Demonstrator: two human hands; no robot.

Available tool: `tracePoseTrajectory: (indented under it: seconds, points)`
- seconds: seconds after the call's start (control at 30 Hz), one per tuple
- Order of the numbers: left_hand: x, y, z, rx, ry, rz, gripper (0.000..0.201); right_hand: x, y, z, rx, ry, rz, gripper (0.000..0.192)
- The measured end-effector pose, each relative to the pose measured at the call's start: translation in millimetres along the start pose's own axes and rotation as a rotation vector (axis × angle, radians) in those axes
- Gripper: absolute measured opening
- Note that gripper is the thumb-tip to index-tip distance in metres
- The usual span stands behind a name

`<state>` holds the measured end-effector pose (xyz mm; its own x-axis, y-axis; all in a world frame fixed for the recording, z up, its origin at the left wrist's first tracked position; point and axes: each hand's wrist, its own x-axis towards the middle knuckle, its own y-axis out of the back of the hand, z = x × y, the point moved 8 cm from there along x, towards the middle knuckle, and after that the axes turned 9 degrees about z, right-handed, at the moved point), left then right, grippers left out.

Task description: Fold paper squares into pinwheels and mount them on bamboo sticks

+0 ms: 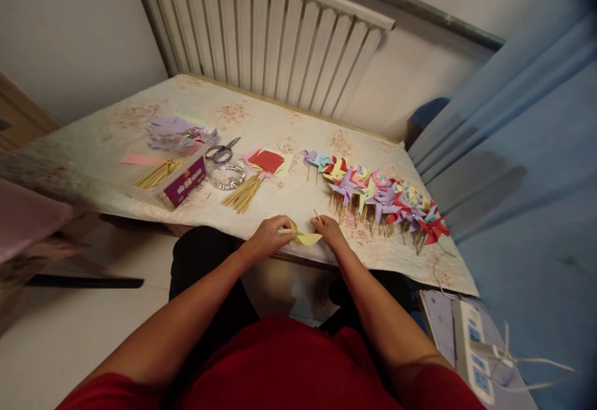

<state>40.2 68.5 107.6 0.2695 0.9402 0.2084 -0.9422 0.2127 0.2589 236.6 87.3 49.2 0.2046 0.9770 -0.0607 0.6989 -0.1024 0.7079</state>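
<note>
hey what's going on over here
A person's left hand holds a curled piece of yellow paper at the near edge of a pale floral tablecloth; the right hand grips a thin tan stick. Colourful paper pinwheels are gathered to the right, with a bundle of tan sticks and red paper sheets to the left.

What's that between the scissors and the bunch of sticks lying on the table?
A round clear dish with small shiny things in it. The head view shows it between the scissors and the sticks.
</note>
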Motion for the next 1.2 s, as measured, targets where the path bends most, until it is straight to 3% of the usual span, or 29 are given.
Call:
tracePoseTrajectory:
  seconds: [0.07, 0.17, 0.33, 0.5, 0.8, 1.2]
  points:
    - [3.8, 1.4, -12.6, -0.151, 0.128, 0.037, 0.015, 3.0, 2.1, 14.9, -0.092, -0.001, 0.09, 0.025]
    - [12.8, -0.2, -30.9, -0.477, 0.293, 0.104, 0.026, -4.5, 5.1, 22.8, -0.434, 0.129, 0.331, 0.027]
    - [39.5, -3.8, -49.2, -0.848, 0.388, 0.183, 0.034, -19.0, -8.9, 23.1, -0.608, 0.301, 0.506, 0.03]
    - [68.2, -11.0, -60.1, -0.939, 0.43, 0.176, 0.035, -17.1, -10.3, 24.0, -0.598, 0.329, 0.539, 0.029]
    - [105.6, -35.9, -74.8, -0.949, 0.471, 0.02, 0.039, -14.4, -13.5, 26.7, -0.628, 0.327, 0.542, 0.03]
    - [109.0, -31.3, -94.6, -0.983, 0.482, -0.04, 0.036, -16.7, -12.8, 20.5, -0.643, 0.329, 0.537, 0.031]
